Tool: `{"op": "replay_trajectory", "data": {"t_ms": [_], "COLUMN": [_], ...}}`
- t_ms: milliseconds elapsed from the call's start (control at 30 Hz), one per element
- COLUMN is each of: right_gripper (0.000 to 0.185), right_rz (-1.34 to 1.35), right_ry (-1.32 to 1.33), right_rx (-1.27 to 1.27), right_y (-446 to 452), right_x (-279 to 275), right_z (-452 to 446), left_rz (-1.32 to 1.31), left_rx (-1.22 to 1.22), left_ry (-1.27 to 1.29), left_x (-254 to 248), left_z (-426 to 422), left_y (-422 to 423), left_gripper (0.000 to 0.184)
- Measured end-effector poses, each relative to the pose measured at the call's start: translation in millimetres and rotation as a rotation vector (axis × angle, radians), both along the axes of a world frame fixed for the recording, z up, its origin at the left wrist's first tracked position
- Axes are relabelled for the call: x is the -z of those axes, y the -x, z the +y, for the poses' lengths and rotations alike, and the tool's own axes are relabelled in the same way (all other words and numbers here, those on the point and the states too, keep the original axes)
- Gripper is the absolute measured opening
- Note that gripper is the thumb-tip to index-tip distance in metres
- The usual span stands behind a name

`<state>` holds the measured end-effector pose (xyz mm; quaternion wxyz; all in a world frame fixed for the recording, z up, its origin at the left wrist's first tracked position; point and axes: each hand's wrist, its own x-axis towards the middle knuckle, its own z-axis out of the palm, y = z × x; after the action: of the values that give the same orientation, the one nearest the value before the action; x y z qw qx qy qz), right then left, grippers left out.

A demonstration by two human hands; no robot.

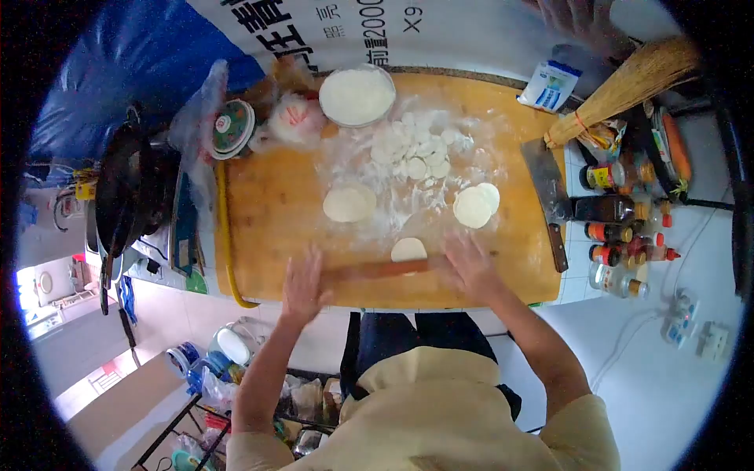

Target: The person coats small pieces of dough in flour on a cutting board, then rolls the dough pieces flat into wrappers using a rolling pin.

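Observation:
A wooden rolling pin (377, 270) lies crosswise near the front of the board, blurred by motion. My left hand (305, 284) rests flat over its left end, fingers stretched forward. Over the right end is my right hand (473, 271), also flat with fingers extended and slightly blurred. Just at the pin's far side sits a small round dough wrapper (408, 249), its near edge by the pin. Rolled wrappers (349, 202) lie to the left, and overlapping ones (473, 207) to the right. Farther back, many small dough pieces (412, 145) are heaped in flour.
The wooden board (267, 235) carries a bowl of flour (357, 96), a plastic bag (295, 119) and a lidded patterned bowl (233, 128). A cleaver (545, 184) lies at the right edge, beside a straw broom (628, 86) and several seasoning bottles (609, 232). A wok (126, 188) stands left.

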<state>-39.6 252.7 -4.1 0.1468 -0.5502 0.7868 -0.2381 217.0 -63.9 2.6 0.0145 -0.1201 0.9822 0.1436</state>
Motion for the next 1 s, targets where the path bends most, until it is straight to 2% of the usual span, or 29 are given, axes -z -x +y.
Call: {"op": "replay_trajectory", "data": {"t_ms": [33, 67, 100, 167, 233, 300, 367, 433, 500, 633, 700, 733, 800, 833, 900, 933, 1000], "right_gripper": [0.065, 0.067, 0.070, 0.070, 0.071, 0.072, 0.073, 0.074, 0.074, 0.077, 0.079, 0.079, 0.077, 0.077, 0.066, 0.066, 0.052], "right_rz": [-0.006, 0.062, 0.131, 0.136, 0.150, 0.009, -0.027, -0.071, 0.026, 0.103, -0.006, -0.005, 0.007, 0.011, -0.092, -0.087, -0.349], "right_ry": [-0.007, -0.082, -0.154, -0.155, -0.152, -0.341, -0.257, -0.182, -0.114, -0.065, -0.237, -0.239, -0.090, -0.092, 0.037, 0.037, -0.029], "right_rx": [-0.001, 0.019, 0.040, 0.039, 0.036, -0.052, -0.045, -0.037, 0.063, 0.107, 0.115, 0.109, 0.082, 0.078, 0.216, 0.215, 0.441], "right_y": [6, 26, 35, 35, 33, 5, -2, -1, 19, 21, -3, -16, -33, -36, -46, -47, -41], "right_x": [-12, -25, -32, -24, -20, -23, -31, -30, -15, -28, -45, -42, -35, -32, -30, -29, -25], "right_z": [-12, -37, -50, -47, -36, -9, -6, -11, -36, -45, -31, -21, -5, -5, -12, -21, -49], "left_rz": [0.070, -0.092, -0.093, 0.019, -0.052, -0.127, -0.204, -0.112, -0.013, 0.077, -0.090, -0.090, 0.075, 0.079, 0.205, 0.233, 0.238], "left_rx": [-0.017, -0.099, -0.099, -0.154, -0.117, -0.079, -0.008, -0.034, -0.125, -0.164, -0.067, -0.073, -0.044, -0.049, -0.179, -0.203, -0.225], "left_ry": [0.013, 0.041, 0.042, 0.160, 0.131, 0.102, -0.039, -0.059, 0.140, 0.110, 0.129, 0.126, 0.070, 0.069, 0.012, 0.001, -0.017], "left_x": [7, 16, 14, -2, -13, -19, -16, 0, 5, -14, -18, -13, -4, -3, -2, -10, -14], "left_z": [-6, -20, -27, -31, -13, 8, 21, 11, -10, -17, -3, 4, 17, 22, 34, 38, 41], "left_y": [6, 22, 37, 59, 38, 3, -25, -14, 21, 48, 26, 12, -10, -15, -16, -13, -12], "left_gripper": [0.082, 0.084, 0.084, 0.087, 0.088, 0.089, 0.088, 0.087, 0.084, 0.083, 0.071, 0.071, 0.049, 0.049, 0.027, 0.021, 0.021]}}
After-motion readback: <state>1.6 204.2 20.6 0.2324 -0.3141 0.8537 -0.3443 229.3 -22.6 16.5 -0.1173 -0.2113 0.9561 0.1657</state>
